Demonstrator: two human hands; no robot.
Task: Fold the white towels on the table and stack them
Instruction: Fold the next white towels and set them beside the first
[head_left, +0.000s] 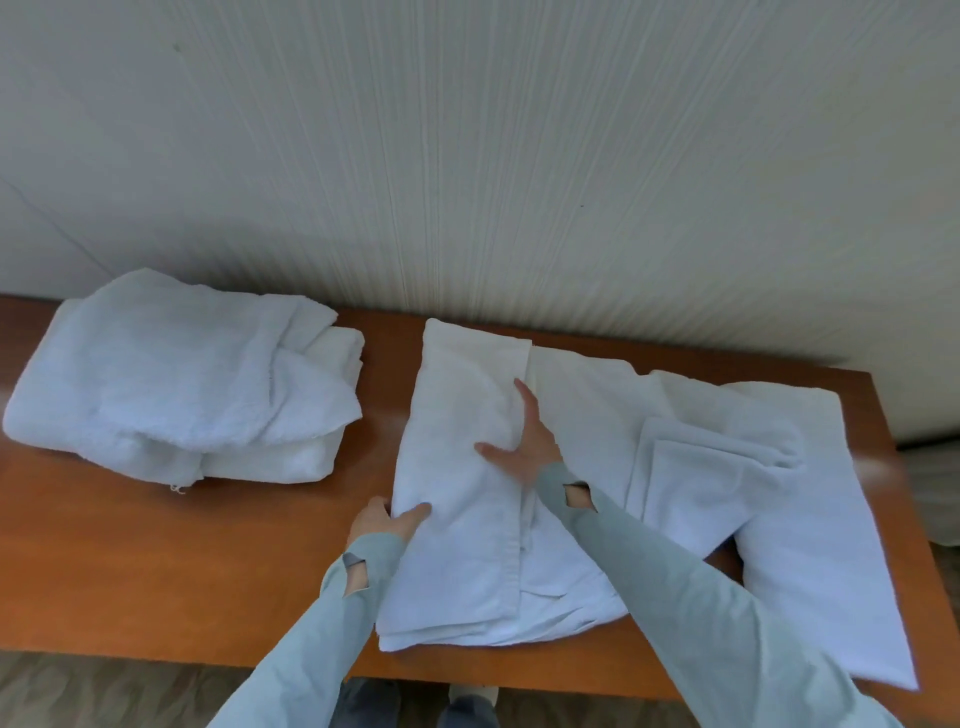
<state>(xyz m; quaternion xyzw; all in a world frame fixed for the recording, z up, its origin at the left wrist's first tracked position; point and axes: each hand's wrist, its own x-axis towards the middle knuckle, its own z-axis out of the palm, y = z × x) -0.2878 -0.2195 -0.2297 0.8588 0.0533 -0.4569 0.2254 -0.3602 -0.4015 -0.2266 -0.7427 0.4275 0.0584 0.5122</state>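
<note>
The left edge of a long folded towel (457, 499) at the table's middle is pinched by the left hand (387, 522), thumb on top, while the right hand (522, 441) is pressed flat and spread on its upper face. Loose, unfolded towels (753, 467) are left lying just to its right. A rough stack (182, 379) is seen well apart on the left of the table (208, 561), so the work is judged partly done.
</note>
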